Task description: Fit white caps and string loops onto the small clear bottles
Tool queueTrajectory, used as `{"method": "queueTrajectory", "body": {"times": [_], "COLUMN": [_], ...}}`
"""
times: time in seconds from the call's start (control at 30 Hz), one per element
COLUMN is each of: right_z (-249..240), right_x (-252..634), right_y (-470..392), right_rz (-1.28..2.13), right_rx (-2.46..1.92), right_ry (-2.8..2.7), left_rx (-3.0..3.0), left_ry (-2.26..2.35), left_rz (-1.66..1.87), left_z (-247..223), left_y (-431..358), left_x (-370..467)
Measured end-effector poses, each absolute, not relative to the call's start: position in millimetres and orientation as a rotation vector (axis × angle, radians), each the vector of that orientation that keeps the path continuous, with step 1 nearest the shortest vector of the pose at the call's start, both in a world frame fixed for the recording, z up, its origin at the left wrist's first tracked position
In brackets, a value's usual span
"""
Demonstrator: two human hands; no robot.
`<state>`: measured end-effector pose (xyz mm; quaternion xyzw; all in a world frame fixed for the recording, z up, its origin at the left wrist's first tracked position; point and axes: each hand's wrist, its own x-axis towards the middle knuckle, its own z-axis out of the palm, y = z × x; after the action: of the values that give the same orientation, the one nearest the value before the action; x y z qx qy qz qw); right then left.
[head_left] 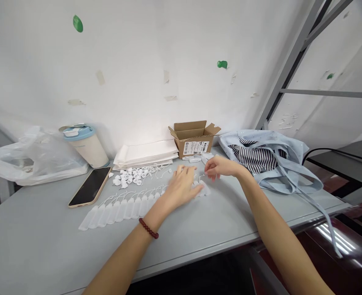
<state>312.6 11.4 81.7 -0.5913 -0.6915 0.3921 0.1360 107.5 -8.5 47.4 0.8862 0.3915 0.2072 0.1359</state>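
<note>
A dark red bead bracelet (148, 228) is circling the left wrist, close to us. Past it, a row of small white pieces (119, 211) with thin tails is lying side by side on the gray table (224, 229). The left hand (182, 185) is reaching over the right part of that row, palm down, fingers spread and open. The right hand (221, 167) is bending its fingers just beside the row's right end; I cannot tell if it is gripping anything. A black-screened phone (90, 187) is lying left of a pile of little white caps (132, 176). Farther back, a plastic bag (42, 157), a cup (89, 148) with a blue lid, a flat white stack (147, 153), an open brown box (195, 144) and a pale blue bag (291, 143) are sitting along the white wall (138, 53).
</note>
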Motion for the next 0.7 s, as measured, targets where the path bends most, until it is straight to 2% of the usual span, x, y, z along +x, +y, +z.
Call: {"method": "queueTrajectory", "body": {"times": [0.13, 0.23, 0.33, 0.5, 0.7], "right_z": [82, 81, 81, 82, 85], "right_x": [336, 355, 363, 354, 345], "right_y": [17, 19, 17, 14, 13], "right_rz": [0.462, 0.31, 0.34, 0.625, 0.692], "right_rx": [-2.108, -2.205, -2.188, -2.18, -2.308], "right_ry": [-1.825, -1.782, -1.865, -2.027, -2.025], "left_rx": [2.501, 2.509, 2.522, 2.547, 2.561], "left_ry": [1.341, 1.46, 1.469, 1.463, 1.473], "left_rz": [0.696, 0.623, 0.57, 0.469, 0.392], "left_z": [49, 43, 35, 29, 30], "left_y": [20, 39, 50, 54, 54], "left_x": [81, 62, 53, 53, 52]}}
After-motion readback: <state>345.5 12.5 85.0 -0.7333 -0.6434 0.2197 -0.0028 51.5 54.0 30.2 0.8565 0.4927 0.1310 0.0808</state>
